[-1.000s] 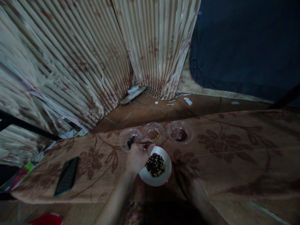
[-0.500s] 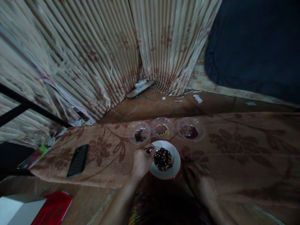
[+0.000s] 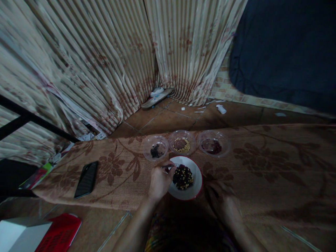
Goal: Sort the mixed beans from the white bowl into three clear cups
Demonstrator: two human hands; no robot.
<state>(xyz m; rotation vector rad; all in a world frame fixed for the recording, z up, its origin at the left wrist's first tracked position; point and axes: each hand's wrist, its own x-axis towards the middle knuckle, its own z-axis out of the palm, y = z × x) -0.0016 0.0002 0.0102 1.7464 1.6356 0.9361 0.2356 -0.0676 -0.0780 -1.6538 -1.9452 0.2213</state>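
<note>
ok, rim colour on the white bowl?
Red, a thin band round the white bowl, seen in the head view.

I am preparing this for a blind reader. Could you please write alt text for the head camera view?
A left hand holds a thin tool over a white bowl of mixed dark and yellow beans, on a brown flowered cloth. The right hand rests beside the bowl. Behind it stand three clear cups of sorted beans; a black phone lies left.

A brown floral pattern is shown on the cloth (image 3: 262, 164). On it, the bowl (image 3: 195, 187) is coloured white, rimmed red; beside it, the phone (image 3: 86, 179) is black.
</note>
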